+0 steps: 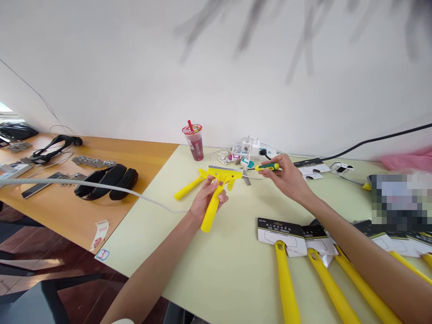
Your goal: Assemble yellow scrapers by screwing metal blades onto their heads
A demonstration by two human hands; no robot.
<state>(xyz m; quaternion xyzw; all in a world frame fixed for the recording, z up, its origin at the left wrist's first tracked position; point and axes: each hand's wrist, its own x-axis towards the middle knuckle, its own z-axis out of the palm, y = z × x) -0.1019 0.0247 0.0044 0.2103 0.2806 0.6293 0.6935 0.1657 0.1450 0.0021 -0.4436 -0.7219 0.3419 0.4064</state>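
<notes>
My left hand is closed around a yellow scraper, held above the table with its handle toward me and its metal blade edge facing away. To the right, my right hand grips a screwdriver by its green and yellow handle. The shaft points left toward the scraper's head, and its tip is hard to make out. Another yellow handle lies on the table just left of the held scraper, partly hidden behind its head.
A red drink cup with a straw stands near the wall. Beside it are a power strip and cables. Carded yellow-handled scrapers lie front right. Black headgear sits on the orange table; a white cable crosses the left side.
</notes>
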